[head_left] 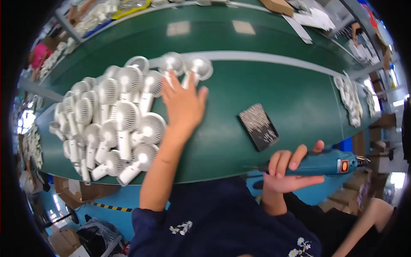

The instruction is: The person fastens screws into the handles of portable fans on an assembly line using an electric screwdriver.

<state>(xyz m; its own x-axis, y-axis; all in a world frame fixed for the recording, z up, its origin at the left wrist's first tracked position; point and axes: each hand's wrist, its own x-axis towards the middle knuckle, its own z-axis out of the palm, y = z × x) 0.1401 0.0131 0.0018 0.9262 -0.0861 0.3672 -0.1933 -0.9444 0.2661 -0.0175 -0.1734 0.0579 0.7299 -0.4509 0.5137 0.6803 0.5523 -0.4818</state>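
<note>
My left hand (184, 105) reaches across the green work table with its fingers spread. Its fingertips lie over the handles of two white handheld fans, one on the left (172, 62) and one on the right (200, 67); whether they press on them I cannot tell. A crowded group of similar white fans (126, 115) lies left of that forearm, heads mostly turned up. Wrapped around a teal electric screwdriver (329, 162) is my right hand (284, 169), near the table's front edge. The tool lies level, its bit pointing left. A black tray (252, 139) of small screws (255, 115) sits just beyond.
Behind the table runs a pale rail (257, 55), with a green belt (209, 30) past it. White parts (349, 100) lie at the right end. A co-worker's arm (368, 227) shows at lower right. Cardboard boxes (92, 190) stand below on the left.
</note>
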